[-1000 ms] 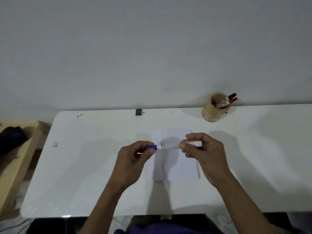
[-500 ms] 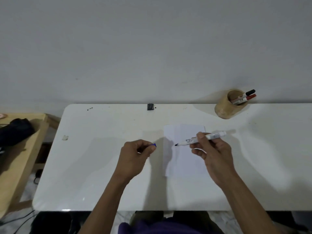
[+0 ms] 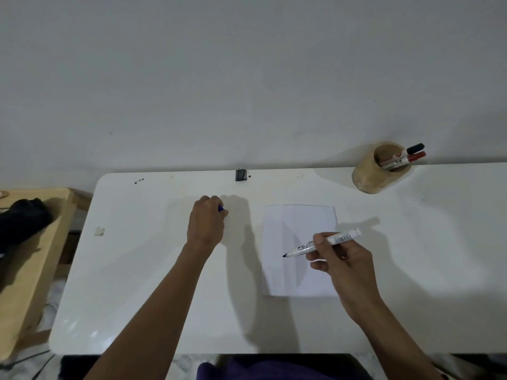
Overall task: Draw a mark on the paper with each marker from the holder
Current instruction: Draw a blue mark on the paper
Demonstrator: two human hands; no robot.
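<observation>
Two bare hands work over a white table [image 3: 137, 270], seen from above. Nearest the camera, the right hand [image 3: 347, 266] is closed in a writing grip on an uncapped marker [image 3: 322, 242], fingers wrapped round the middle of its white barrel. The marker is tilted, its dark tip down and to the left over the paper [image 3: 299, 250]; whether the tip touches the sheet cannot be told. The paper lies flat on the table, creased, with the hand's shadow across it.

Further out and to the left, the left hand [image 3: 207, 223] rests knuckles-up on the bare table, well apart from the paper. It is curled shut around a small blue cap [image 3: 221, 208], only a sliver of which shows past the fingers.

At the far right edge, against the wall, a wooden holder [image 3: 367, 178] holds two capped markers: a black-capped one [image 3: 404, 152] and a red-capped one [image 3: 406, 161], side by side, leaning right. A small black clip [image 3: 241, 174] sits at the table's back edge. Left of the table stands a wooden bench [image 3: 33, 259] with a dark bundle [image 3: 23, 222] on it.
</observation>
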